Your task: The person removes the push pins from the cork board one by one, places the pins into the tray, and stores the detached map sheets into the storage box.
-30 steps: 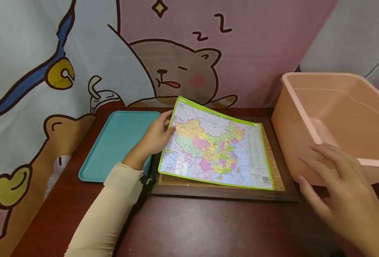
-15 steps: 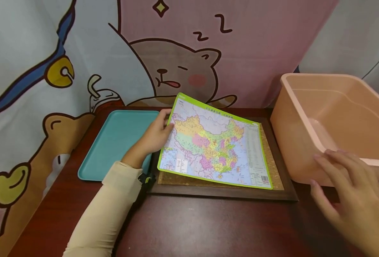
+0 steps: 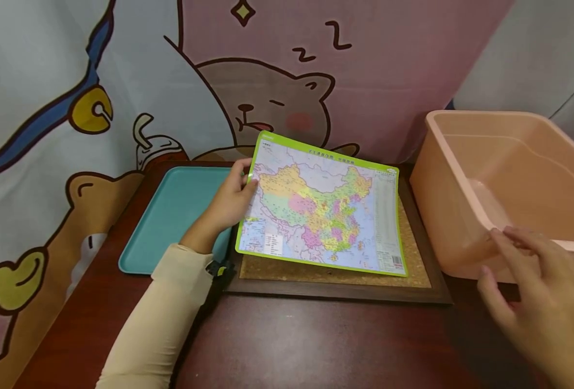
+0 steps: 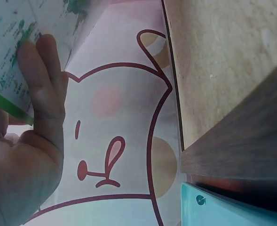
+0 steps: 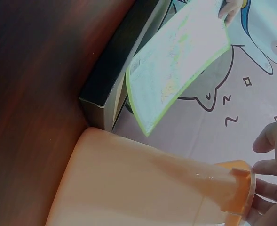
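Observation:
My left hand [image 3: 231, 200] pinches the left edge of a flexible map sheet [image 3: 316, 210] with a green border, thumb in front and fingers behind. The sheet is tilted up over a wood-framed cork board [image 3: 326, 275] and hides much of it. In the left wrist view, the fingers [image 4: 46, 89] lie along the sheet's back. My right hand [image 3: 540, 292] holds nothing, its fingers loosely bent beside the near rim of a peach plastic bin [image 3: 438, 205]. The right wrist view shows the fingertips right at that rim, with the sheet's free corner hanging past the board.
A teal tray [image 3: 175, 221] lies left of the board on the dark red table [image 3: 287, 340]. The bin stands close against the board's right side. Behind the table hangs a cartoon-printed cloth [image 3: 374, 81].
The map sheet has risen and shifted slightly left in my left hand, baring more cork along the near side. My right hand has drifted a little to the right, along the bin's rim.

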Available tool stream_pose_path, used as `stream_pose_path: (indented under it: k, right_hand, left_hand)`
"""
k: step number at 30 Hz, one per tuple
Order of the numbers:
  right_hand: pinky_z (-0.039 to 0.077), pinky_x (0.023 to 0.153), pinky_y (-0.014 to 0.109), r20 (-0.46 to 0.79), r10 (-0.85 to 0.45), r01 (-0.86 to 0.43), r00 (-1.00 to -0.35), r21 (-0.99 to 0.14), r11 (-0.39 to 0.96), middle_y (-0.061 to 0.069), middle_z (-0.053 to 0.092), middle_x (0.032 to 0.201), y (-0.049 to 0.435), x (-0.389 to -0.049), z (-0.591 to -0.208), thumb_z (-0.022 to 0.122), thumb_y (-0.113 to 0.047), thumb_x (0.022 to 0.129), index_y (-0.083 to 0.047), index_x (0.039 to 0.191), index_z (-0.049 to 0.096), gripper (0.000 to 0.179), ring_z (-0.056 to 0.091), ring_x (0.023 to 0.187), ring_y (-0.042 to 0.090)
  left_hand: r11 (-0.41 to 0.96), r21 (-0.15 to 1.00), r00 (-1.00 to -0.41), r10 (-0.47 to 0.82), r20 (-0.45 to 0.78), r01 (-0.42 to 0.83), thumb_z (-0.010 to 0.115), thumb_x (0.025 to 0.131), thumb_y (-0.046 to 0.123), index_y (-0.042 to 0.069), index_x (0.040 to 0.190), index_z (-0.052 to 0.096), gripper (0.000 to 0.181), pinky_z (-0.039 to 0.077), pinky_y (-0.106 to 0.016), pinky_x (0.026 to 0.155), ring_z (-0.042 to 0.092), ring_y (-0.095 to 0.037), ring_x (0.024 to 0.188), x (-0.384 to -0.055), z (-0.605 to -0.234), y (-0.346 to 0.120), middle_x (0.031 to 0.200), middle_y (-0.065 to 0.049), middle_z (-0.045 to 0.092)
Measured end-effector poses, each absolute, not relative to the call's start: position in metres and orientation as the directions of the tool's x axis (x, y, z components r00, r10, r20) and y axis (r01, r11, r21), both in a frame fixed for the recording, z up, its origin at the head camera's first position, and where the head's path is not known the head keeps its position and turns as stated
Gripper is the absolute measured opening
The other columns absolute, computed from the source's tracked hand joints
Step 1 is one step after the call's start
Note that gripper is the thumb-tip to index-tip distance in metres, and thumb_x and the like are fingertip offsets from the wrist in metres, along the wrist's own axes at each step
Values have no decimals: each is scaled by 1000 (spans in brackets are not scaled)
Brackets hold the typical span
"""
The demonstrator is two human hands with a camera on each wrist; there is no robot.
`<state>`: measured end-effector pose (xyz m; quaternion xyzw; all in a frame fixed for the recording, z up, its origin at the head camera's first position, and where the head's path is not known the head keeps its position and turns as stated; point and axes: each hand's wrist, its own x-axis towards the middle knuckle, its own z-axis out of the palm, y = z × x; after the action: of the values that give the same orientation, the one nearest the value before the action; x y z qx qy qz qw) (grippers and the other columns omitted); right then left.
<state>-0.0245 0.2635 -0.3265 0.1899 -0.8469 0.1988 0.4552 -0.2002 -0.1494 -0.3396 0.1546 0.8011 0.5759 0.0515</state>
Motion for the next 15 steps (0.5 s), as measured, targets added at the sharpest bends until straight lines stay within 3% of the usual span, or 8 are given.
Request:
stream_pose_path:
  k: [5,11,15]
  right_hand:
    - [28,115,24,852,-124,-494,-508,-170,853,37,58,109,263,-25,-326,50,-45,100,14,113,67,62,48,103,58]
    - [29,117,34,864,-115,-488,-491,-163,857,37,58,110,263,-23,-324,51,-44,99,14,111,67,61,48,109,57]
    - [25,117,29,839,-127,-460,-529,-158,874,36,57,112,267,-21,-325,48,-46,99,11,114,66,62,46,108,56]
  left_hand:
    - [250,948,-948,295,120,198,37,109,12,13,152,22,46,60,-38,64,71,-28,81,-199,-336,-151,120,-22,62]
    - [183,958,-950,263,167,219,37,108,11,12,151,25,44,59,-36,63,71,-24,80,-198,-330,-152,117,-25,61]
    - [138,967,-956,235,176,212,37,108,10,15,151,28,44,60,-35,66,71,-22,83,-197,-330,-154,121,-25,61]
